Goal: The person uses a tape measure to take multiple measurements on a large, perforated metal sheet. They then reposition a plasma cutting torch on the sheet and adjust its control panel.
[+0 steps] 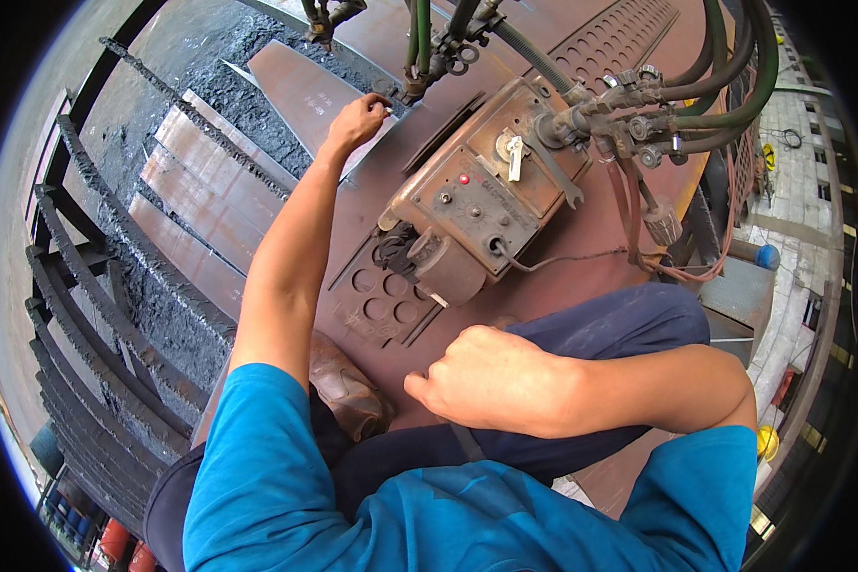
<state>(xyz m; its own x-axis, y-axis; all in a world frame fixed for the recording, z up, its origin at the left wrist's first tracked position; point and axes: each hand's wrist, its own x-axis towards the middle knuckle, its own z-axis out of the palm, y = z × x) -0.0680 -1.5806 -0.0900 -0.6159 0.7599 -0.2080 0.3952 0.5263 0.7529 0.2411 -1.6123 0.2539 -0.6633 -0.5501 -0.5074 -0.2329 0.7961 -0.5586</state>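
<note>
My left hand (pixel 357 124) reaches far forward with its fingers bent closed beside a cutting torch (pixel 414 88), over the edge of a steel plate (pixel 300 91). A small white bit shows at its fingertips, too small to name. My right hand (pixel 494 377) is curled in a loose fist above my bent leg; its palm side is hidden. Between and ahead of my hands sits a worn, rusty gas cutting machine (pixel 491 181) with knobs and a red button. An open-ended wrench (pixel 555 172) lies on top of it.
Thick hoses (pixel 725 119) run from the valves at the machine's right. A strip with round holes (pixel 377 303) lies near my boot (pixel 348 386). Cut plates (pixel 195 181) and jagged slats (pixel 133 210) lie at left over dark slag. A cable (pixel 562 259) crosses the brown plate.
</note>
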